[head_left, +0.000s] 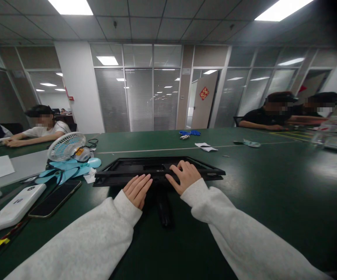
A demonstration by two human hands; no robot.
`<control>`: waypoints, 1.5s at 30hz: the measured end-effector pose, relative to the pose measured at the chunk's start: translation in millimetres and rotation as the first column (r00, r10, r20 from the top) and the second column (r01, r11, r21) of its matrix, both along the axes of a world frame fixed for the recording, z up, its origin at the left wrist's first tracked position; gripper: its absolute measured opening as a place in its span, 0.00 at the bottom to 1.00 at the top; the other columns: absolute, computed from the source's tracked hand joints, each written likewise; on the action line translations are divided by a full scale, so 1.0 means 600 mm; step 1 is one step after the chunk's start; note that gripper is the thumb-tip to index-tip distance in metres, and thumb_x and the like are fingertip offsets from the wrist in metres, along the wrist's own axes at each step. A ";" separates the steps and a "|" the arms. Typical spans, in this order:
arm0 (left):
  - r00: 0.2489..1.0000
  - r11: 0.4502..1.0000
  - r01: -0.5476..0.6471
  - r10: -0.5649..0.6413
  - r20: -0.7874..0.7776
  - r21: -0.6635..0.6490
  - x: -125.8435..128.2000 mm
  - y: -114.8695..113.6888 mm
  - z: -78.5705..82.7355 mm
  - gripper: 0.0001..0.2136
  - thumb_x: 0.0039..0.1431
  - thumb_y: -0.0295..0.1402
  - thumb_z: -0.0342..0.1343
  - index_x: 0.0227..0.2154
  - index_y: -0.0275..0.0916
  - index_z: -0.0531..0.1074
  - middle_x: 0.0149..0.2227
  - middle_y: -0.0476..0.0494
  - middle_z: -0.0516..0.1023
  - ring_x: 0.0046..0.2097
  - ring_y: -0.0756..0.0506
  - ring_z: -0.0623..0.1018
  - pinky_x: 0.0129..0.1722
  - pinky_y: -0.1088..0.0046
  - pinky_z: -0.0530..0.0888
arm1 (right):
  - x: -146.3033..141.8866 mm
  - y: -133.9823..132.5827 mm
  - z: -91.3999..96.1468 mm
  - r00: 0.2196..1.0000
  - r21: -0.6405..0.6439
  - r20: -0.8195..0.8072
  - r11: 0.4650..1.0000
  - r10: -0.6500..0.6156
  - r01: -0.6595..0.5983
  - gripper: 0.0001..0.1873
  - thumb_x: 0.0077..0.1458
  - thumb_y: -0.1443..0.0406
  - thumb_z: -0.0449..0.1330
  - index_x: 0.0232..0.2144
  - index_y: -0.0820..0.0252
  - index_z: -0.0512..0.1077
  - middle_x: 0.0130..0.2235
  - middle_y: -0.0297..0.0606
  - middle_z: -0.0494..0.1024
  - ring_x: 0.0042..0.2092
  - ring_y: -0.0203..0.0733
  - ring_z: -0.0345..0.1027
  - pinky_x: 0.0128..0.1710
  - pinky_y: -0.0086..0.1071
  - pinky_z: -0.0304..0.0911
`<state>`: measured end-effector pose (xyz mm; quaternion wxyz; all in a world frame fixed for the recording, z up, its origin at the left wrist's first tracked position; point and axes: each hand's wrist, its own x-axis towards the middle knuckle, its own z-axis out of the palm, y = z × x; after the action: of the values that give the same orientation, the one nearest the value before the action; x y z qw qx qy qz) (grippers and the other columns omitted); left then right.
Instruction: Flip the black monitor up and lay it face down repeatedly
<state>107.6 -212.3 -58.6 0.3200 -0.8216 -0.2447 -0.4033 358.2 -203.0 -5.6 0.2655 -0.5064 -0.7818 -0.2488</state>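
A wide, shallow black frame-like panel with a raised rim spans the table in front of me; its exact kind is unclear. My left hand lays its straight fingers, side by side, against the near edge, left of the middle. Just right of the middle, my right hand has its fingers bent over the near edge, with the thumb on the near face. Below the panel, between my wrists, a dark elongated piece points toward me; whether it is joined to the panel is hard to see.
To the left lie a white fan, light-blue fan blades, a phone and a white power bank. Farther back on the green table are blue gloves and white paper. Other people sit at both sides.
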 end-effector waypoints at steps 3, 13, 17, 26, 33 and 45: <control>1.000 1.000 -0.006 0.006 0.000 -0.004 -0.002 0.000 -0.001 0.26 0.59 0.25 0.46 0.62 0.35 0.58 0.60 0.38 0.67 0.62 0.42 0.64 0.60 0.60 0.65 | 0.001 0.003 -0.002 1.000 -0.008 0.001 1.000 -0.005 0.005 0.23 0.62 0.49 0.45 0.43 0.56 0.72 0.36 0.42 0.64 0.37 0.44 0.55 0.37 0.36 0.47; 1.000 1.000 -0.027 0.027 0.001 -0.004 -0.004 0.002 -0.002 0.26 0.60 0.25 0.46 0.63 0.35 0.56 0.61 0.37 0.65 0.63 0.40 0.63 0.61 0.57 0.64 | 0.007 0.008 0.000 0.999 0.000 0.021 1.000 0.025 -0.025 0.24 0.63 0.49 0.45 0.41 0.57 0.72 0.36 0.42 0.66 0.38 0.43 0.56 0.37 0.36 0.48; 0.999 0.999 -0.042 0.043 0.005 -0.010 -0.005 0.005 -0.005 0.26 0.61 0.26 0.45 0.63 0.36 0.56 0.61 0.38 0.65 0.63 0.40 0.62 0.61 0.57 0.63 | 0.012 0.013 -0.001 0.999 0.011 0.018 0.999 0.046 -0.046 0.24 0.63 0.49 0.45 0.40 0.58 0.73 0.36 0.42 0.67 0.38 0.44 0.57 0.38 0.36 0.49; 0.998 0.998 -0.061 0.061 0.019 -0.011 -0.004 0.006 -0.009 0.26 0.60 0.26 0.46 0.62 0.35 0.58 0.62 0.36 0.63 0.64 0.40 0.62 0.62 0.56 0.62 | 0.023 0.027 -0.008 0.992 0.102 0.012 0.987 0.123 -0.124 0.20 0.63 0.52 0.49 0.41 0.57 0.75 0.36 0.40 0.72 0.42 0.44 0.59 0.51 0.42 0.44; 0.998 0.998 -0.066 0.066 0.018 -0.001 -0.005 0.008 -0.009 0.26 0.60 0.26 0.47 0.62 0.35 0.58 0.62 0.35 0.63 0.64 0.39 0.62 0.61 0.55 0.63 | 0.025 0.026 -0.007 0.988 0.128 -0.002 0.980 0.152 -0.151 0.18 0.63 0.53 0.50 0.42 0.57 0.74 0.36 0.38 0.73 0.40 0.43 0.59 0.51 0.42 0.44; 0.998 0.998 -0.066 0.066 0.004 0.012 -0.006 0.007 -0.006 0.26 0.59 0.25 0.47 0.61 0.33 0.59 0.61 0.34 0.64 0.63 0.38 0.62 0.61 0.55 0.63 | 0.015 0.027 -0.023 0.994 0.127 0.072 0.987 0.087 -0.096 0.21 0.64 0.54 0.46 0.40 0.62 0.73 0.37 0.42 0.74 0.39 0.44 0.60 0.47 0.41 0.48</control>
<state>104.1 -208.2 -62.4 0.3374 -0.8105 -0.2699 -0.3955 367.1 -186.5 -19.2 0.2829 -0.4429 -0.7947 -0.3036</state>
